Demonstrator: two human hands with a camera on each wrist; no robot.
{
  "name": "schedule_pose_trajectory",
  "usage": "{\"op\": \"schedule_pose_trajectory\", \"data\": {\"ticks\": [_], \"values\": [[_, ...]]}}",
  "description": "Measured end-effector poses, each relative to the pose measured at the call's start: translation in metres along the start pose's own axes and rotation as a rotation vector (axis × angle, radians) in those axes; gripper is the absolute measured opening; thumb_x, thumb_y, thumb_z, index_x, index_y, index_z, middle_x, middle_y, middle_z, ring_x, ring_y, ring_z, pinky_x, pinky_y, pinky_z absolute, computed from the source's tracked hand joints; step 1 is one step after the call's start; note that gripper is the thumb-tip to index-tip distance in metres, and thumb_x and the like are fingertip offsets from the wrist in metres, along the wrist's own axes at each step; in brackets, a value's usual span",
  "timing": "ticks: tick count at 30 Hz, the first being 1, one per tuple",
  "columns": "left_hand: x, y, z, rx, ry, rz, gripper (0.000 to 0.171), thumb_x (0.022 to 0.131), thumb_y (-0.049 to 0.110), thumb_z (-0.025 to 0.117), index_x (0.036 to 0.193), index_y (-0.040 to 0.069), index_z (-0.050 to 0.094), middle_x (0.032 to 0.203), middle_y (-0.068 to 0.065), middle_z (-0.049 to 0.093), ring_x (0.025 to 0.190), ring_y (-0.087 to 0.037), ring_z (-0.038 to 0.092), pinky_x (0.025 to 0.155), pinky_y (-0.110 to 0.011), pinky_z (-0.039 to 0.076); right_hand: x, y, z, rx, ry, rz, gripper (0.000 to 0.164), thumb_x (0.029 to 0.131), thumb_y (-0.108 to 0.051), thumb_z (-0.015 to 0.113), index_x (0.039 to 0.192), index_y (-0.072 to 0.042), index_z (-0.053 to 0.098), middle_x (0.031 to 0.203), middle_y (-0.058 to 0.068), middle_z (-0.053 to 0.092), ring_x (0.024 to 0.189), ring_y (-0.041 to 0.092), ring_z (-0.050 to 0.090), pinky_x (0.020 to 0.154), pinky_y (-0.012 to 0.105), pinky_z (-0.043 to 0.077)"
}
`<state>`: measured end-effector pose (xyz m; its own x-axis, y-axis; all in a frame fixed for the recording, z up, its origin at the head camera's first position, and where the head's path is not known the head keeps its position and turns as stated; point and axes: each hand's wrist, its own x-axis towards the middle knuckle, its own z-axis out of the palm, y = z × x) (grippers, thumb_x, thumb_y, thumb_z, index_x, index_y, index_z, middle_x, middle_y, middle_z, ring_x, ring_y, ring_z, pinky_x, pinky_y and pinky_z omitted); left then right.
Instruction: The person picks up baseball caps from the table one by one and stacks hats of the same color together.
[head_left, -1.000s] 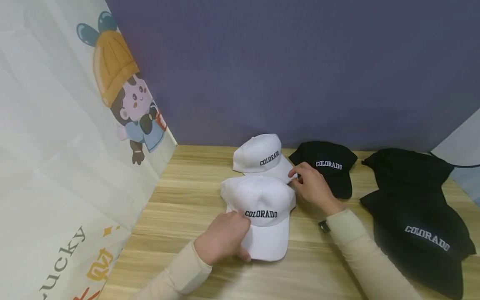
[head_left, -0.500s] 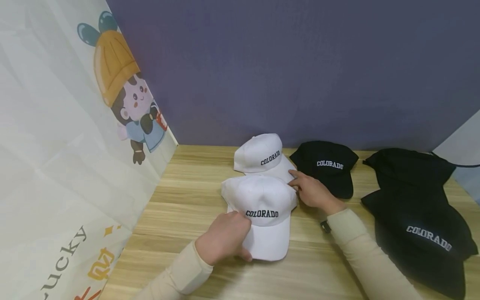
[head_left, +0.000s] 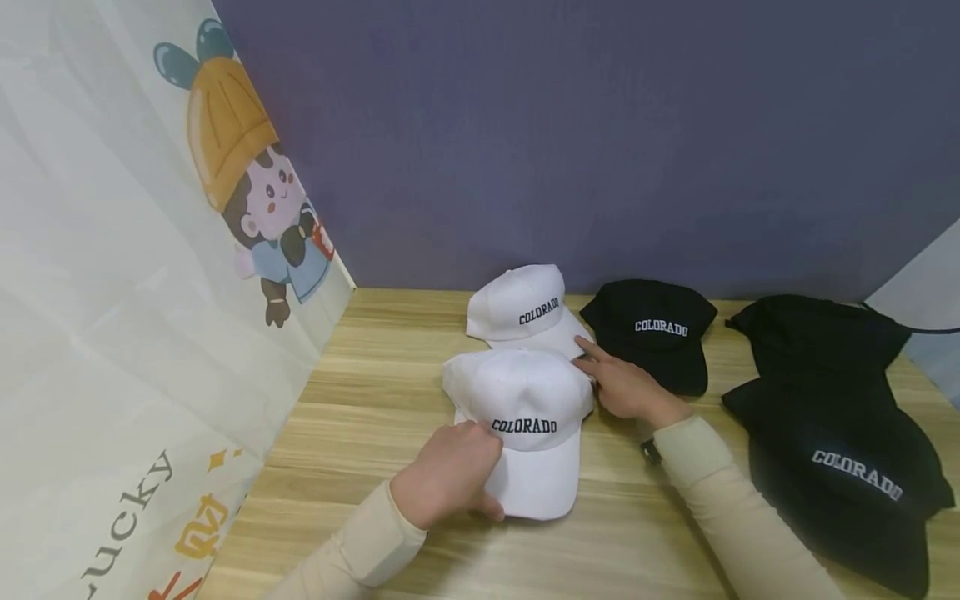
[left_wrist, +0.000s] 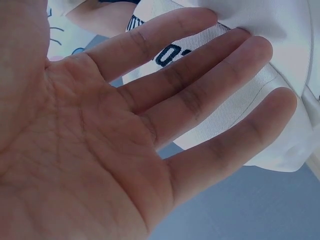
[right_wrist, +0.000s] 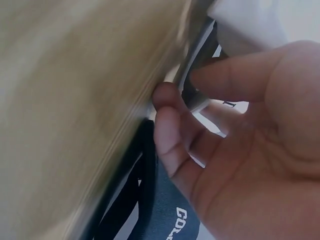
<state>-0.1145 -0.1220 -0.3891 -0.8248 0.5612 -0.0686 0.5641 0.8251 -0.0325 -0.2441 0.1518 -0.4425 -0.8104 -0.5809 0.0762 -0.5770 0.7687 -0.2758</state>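
Note:
A white COLORADO cap (head_left: 525, 392) lies in front on the wooden table (head_left: 360, 467), its brim toward me. My left hand (head_left: 448, 471) is at its left side, thumb by the brim's near edge. In the left wrist view, that hand's fingers (left_wrist: 220, 142) are straight and spread against the cap's white cloth. A second white cap (head_left: 517, 304) sits behind, tilted, its brim reaching right and partly covered by the front cap. My right hand (head_left: 626, 385) touches that brim's right edge with extended fingers. In the right wrist view, its fingertips and thumb stand a little apart.
A black COLORADO cap (head_left: 652, 333) lies right of the rear white cap, near the right hand. Two more black caps (head_left: 832, 433) overlap at the far right. A dark blue wall (head_left: 570, 142) rises behind the table, and a printed white sheet (head_left: 135, 275) stands at left.
My right hand's fingers have straightened from a bent pose and come down along the rear cap's brim. The left hand and the front cap stay in place.

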Motion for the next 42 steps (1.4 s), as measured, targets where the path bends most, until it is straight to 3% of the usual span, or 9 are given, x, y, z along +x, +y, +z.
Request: {"op": "schedule_pose_trajectory", "data": {"ticks": [5, 10, 15, 19, 28, 36, 42], "values": [[0.000, 0.000, 0.000, -0.005, -0.001, 0.002, 0.059, 0.046, 0.059, 0.079, 0.078, 0.013, 0.058, 0.075, 0.002, 0.048, 0.067, -0.016, 0.050, 0.051, -0.031, 0.037, 0.001, -0.001, -0.001, -0.016, 0.026, -0.004, 0.051, 0.085, -0.003, 0.046, 0.135, -0.011, 0.044, 0.150, 0.010, 0.019, 0.120, 0.029, 0.044, 0.072, 0.036, 0.044], [-0.001, 0.001, 0.000, -0.003, -0.001, 0.005, 0.058, 0.046, 0.058, 0.079, 0.077, 0.014, 0.058, 0.074, 0.002, 0.048, 0.067, -0.015, 0.049, 0.051, -0.031, 0.037, 0.003, -0.001, 0.000, -0.033, 0.078, 0.024, 0.055, 0.083, -0.005, 0.046, 0.137, -0.014, 0.042, 0.150, 0.007, 0.021, 0.099, 0.024, 0.056, 0.063, 0.038, 0.043], [0.000, 0.002, -0.001, 0.018, -0.001, 0.006, 0.058, 0.046, 0.059, 0.078, 0.077, 0.014, 0.058, 0.074, 0.002, 0.048, 0.067, -0.015, 0.049, 0.051, -0.031, 0.037, 0.006, -0.001, -0.001, -0.037, 0.109, 0.062, 0.056, 0.083, -0.006, 0.046, 0.138, -0.015, 0.040, 0.149, 0.005, 0.022, 0.077, 0.020, 0.055, 0.052, 0.033, 0.039], [0.000, 0.003, -0.001, 0.038, 0.005, 0.007, 0.057, 0.047, 0.059, 0.078, 0.076, 0.014, 0.058, 0.073, 0.002, 0.047, 0.067, -0.015, 0.049, 0.051, -0.031, 0.037, 0.007, 0.000, -0.002, -0.016, 0.152, 0.065, 0.055, 0.085, -0.006, 0.045, 0.138, -0.016, 0.040, 0.148, 0.003, 0.024, 0.073, 0.019, 0.053, 0.050, 0.030, 0.038], [0.001, 0.005, -0.001, 0.070, 0.010, 0.006, 0.057, 0.047, 0.061, 0.077, 0.075, 0.015, 0.058, 0.073, 0.002, 0.048, 0.068, -0.015, 0.050, 0.051, -0.032, 0.037, 0.008, 0.007, -0.003, 0.031, 0.255, 0.019, 0.053, 0.085, -0.003, 0.045, 0.135, -0.018, 0.044, 0.145, 0.002, 0.030, 0.079, 0.019, 0.053, 0.053, 0.030, 0.038], [-0.001, 0.005, 0.000, 0.089, 0.006, 0.000, 0.058, 0.046, 0.061, 0.077, 0.076, 0.015, 0.058, 0.076, 0.002, 0.048, 0.070, -0.015, 0.050, 0.051, -0.032, 0.037, 0.010, 0.011, -0.005, 0.095, 0.372, -0.050, 0.047, 0.084, 0.001, 0.045, 0.130, -0.008, 0.049, 0.140, 0.007, 0.036, 0.103, 0.024, 0.051, 0.072, 0.039, 0.042], [-0.001, 0.005, -0.001, 0.093, 0.006, -0.006, 0.059, 0.046, 0.060, 0.078, 0.077, 0.014, 0.059, 0.076, 0.001, 0.049, 0.069, -0.015, 0.051, 0.051, -0.032, 0.037, 0.011, 0.017, -0.005, 0.146, 0.415, -0.031, 0.044, 0.086, 0.001, 0.045, 0.129, -0.007, 0.049, 0.139, 0.007, 0.037, 0.115, 0.023, 0.044, 0.086, 0.040, 0.036]]}}
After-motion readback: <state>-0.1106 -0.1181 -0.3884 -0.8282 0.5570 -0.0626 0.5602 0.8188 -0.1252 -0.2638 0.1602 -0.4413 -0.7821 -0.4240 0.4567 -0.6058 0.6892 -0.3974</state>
